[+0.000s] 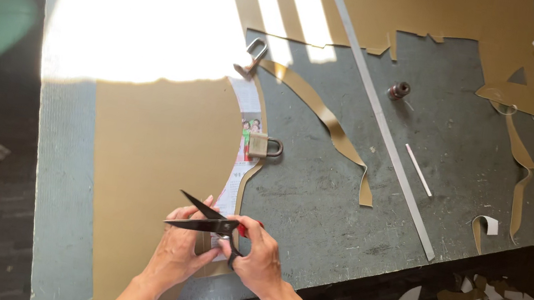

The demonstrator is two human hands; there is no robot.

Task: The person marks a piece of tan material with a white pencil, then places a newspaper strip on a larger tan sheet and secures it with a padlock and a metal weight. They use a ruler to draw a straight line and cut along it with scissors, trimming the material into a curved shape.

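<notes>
Tan sheet material (156,148) lies on the table's left part, its curved right edge running near to far. Left hand (178,250) presses flat on it at the near end. Right hand (257,256), just beside, grips scissors (205,218), blades parted, pointing left across the edge.

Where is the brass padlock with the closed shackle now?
In the head view, the padlock lies left of centre on the paper pattern strip, at the curved edge of the tan sheet, above the scissors.
</notes>
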